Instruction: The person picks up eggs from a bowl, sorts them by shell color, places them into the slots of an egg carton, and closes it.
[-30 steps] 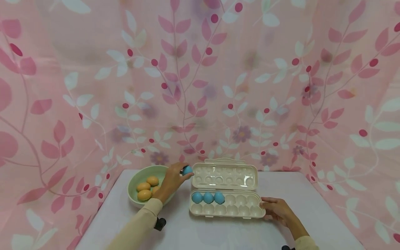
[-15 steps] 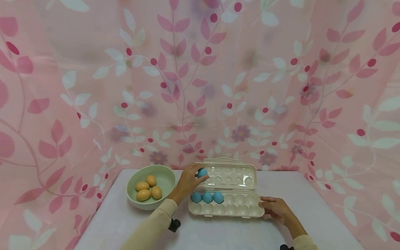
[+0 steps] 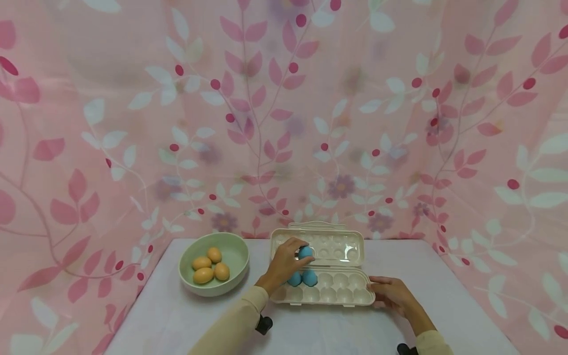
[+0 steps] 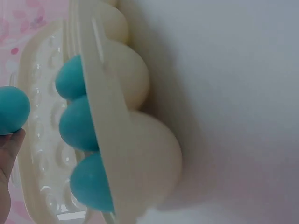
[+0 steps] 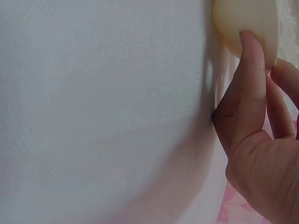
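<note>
My left hand [image 3: 283,265] pinches a blue egg [image 3: 305,253] between thumb and fingers, above the egg carton's back row and in front of its raised lid [image 3: 328,241]. The cream plastic carton [image 3: 328,297] lies opened on the table. Three blue eggs [image 4: 77,123] sit side by side in its back row in the left wrist view; in the head view my left hand covers the leftmost. My right hand [image 3: 395,296] holds the carton's right end, thumb against the carton wall [image 5: 247,21] in the right wrist view.
A pale green bowl [image 3: 239,268] with several orange-yellow eggs [image 3: 203,275] stands left of the carton. White cloth covers the table [image 3: 346,330]. A pink floral curtain [image 3: 275,123] hangs behind and at both sides.
My left hand has carried the blue egg rightward from beside the bowl to over the carton. My right hand has stayed on the carton's right end.
</note>
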Action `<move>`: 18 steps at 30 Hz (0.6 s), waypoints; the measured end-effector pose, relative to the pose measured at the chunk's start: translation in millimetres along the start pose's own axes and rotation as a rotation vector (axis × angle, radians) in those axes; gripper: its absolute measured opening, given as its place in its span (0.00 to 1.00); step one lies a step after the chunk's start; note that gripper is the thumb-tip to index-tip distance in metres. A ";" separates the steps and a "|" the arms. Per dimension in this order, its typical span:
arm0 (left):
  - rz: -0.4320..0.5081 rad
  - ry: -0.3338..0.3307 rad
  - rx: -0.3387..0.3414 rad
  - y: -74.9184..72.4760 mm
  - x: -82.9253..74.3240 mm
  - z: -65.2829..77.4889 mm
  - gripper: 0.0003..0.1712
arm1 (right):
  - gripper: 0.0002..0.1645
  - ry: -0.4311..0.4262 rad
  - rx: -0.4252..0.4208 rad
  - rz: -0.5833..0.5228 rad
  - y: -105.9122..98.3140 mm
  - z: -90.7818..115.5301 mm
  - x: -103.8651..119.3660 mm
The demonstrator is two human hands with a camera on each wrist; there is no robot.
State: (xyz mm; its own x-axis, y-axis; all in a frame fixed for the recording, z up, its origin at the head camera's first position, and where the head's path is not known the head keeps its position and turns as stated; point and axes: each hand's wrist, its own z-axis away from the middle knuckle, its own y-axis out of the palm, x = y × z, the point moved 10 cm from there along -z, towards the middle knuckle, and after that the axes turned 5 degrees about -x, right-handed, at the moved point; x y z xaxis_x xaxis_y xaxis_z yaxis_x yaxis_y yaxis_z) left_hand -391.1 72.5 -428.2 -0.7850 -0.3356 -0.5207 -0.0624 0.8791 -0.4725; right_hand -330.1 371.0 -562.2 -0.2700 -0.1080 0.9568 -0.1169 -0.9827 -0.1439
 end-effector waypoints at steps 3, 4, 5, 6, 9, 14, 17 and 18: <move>0.044 -0.028 -0.002 5.8 -1.4 -2.4 0.23 | 0.34 0.002 -0.001 0.000 0.2 -0.5 0.0; 0.066 -0.037 0.004 8.4 -2.6 -4.1 0.23 | 0.34 0.000 0.000 -0.003 0.0 -0.9 1.1; 0.075 -0.043 0.012 11.6 -3.6 -5.3 0.23 | 0.34 -0.003 0.002 -0.004 -0.3 -1.3 1.6; 0.082 -0.041 0.022 15.1 -5.0 -6.0 0.23 | 0.34 -0.006 0.004 -0.005 -0.4 -1.9 1.6; 0.100 -0.040 0.059 26.3 -9.7 -4.5 0.22 | 0.34 -0.016 0.013 -0.011 -0.2 -2.5 0.3; 0.084 -0.077 0.109 41.0 -11.7 1.4 0.21 | 0.34 -0.015 0.026 -0.022 1.3 -1.7 -2.9; 0.038 -0.074 0.131 47.1 -13.4 1.8 0.21 | 0.34 -0.019 0.023 -0.019 1.3 -0.6 -1.6; 0.022 -0.063 0.141 49.0 -14.9 1.6 0.21 | 0.33 -0.021 0.020 -0.017 1.0 -0.5 -1.0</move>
State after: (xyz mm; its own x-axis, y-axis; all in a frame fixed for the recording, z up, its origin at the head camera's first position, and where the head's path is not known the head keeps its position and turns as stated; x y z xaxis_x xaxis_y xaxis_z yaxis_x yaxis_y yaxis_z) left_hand -381.5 120.1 -444.8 -0.7449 -0.3408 -0.5736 0.0454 0.8319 -0.5531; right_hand -330.4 370.2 -563.4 -0.2484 -0.0943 0.9641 -0.1017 -0.9872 -0.1227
